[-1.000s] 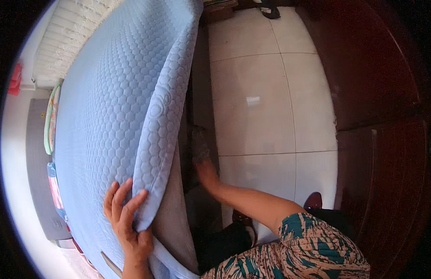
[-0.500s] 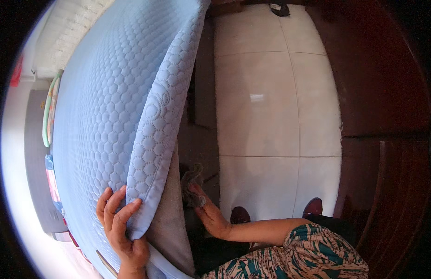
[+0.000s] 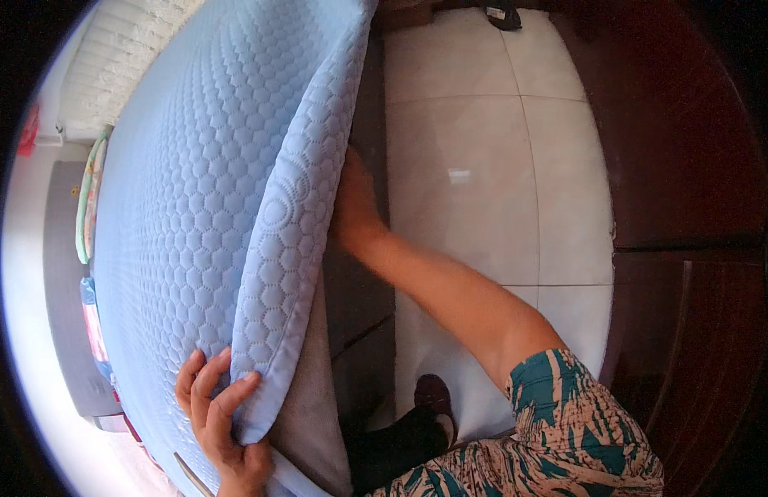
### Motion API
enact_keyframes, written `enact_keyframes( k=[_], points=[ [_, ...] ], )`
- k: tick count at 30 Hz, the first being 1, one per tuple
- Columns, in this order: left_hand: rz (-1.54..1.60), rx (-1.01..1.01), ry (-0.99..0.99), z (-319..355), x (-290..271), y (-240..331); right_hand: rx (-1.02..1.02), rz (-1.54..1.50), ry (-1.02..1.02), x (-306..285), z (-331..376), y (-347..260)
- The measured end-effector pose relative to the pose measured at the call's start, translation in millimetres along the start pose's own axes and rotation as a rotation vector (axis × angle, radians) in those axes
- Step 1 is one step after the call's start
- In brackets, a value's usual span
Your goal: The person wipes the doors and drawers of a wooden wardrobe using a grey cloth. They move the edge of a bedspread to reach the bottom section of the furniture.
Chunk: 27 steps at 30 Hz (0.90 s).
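One pale blue quilted mattress [image 3: 193, 207] is tilted up on its side edge and fills the left half of the view; its far end runs out of the picture at the top. The left hand [image 3: 222, 422] clamps the near lower corner of the mattress, four fingers [image 3: 203, 389] spread over the quilted top face, the thumb hidden behind the edge. The right hand [image 3: 355, 203] reaches under the raised long edge; its fingers are hidden behind the mattress, so whether they curl or lie flat cannot be told. A grey underside [image 3: 313, 406] shows below the corner. Beneath the edge a dark bed frame [image 3: 359, 315] is only partly visible. One foot in a dark slipper [image 3: 434, 398] stands on the white tiled floor [image 3: 483, 166]. A dark wooden door [image 3: 690, 166] bends along the right rim. Folded coloured cloths [image 3: 87, 207] at the far left are too cut off to count.
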State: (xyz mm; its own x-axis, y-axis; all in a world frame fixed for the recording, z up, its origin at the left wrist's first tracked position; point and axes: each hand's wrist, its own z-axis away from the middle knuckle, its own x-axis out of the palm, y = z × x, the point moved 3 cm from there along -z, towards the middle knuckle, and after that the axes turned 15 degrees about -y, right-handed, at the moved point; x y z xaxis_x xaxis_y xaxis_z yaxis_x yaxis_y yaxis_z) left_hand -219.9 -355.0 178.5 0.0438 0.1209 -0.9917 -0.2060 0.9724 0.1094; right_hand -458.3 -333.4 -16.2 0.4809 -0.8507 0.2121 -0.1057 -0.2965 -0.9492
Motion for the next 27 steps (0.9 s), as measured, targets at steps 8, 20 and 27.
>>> enact_keyframes(
  k=[8,20,27],
  points=[
    [0.027,-0.026,-0.006,0.3,-1.0,-3.8,0.143,-0.036,-0.226,30.6,148.0,2.4],
    [0.03,-0.043,-0.036,7.2,-3.8,-5.5,0.339,-0.002,0.177,-34.9,122.6,47.7],
    [-0.016,-0.028,-0.062,4.1,-6.3,-0.7,0.585,0.129,-0.102,-14.2,87.9,164.3]
  ],
)
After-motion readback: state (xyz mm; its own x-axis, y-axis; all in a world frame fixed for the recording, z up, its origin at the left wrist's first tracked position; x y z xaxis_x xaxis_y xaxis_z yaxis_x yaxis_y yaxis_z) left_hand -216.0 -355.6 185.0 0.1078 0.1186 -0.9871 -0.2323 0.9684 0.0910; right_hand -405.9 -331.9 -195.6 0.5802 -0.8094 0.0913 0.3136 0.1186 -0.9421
